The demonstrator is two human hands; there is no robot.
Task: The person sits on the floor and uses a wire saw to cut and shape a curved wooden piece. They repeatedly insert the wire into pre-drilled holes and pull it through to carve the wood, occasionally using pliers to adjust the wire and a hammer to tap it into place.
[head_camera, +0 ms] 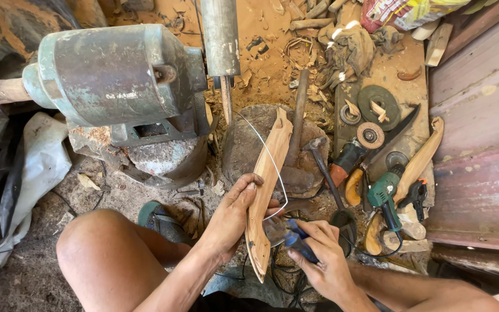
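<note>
My left hand [226,216] grips a long carved piece of light wood [267,179], curved and pointed at its lower end, held upright on edge. My right hand [321,257] holds a small blue power tool [294,238] whose front end touches the lower part of the wood. A thin white cord [270,156] arcs up from the tool over the wood. My bare left knee [108,254] is at the lower left.
A large green bench motor [111,72] sits at upper left. To the right lie a hammer [324,167], a green angle grinder [385,196], grinding discs [371,134], a dark blade [397,130], another carved wooden piece [420,159] and rags [347,49]. Wooden planks [480,115] stand at the right.
</note>
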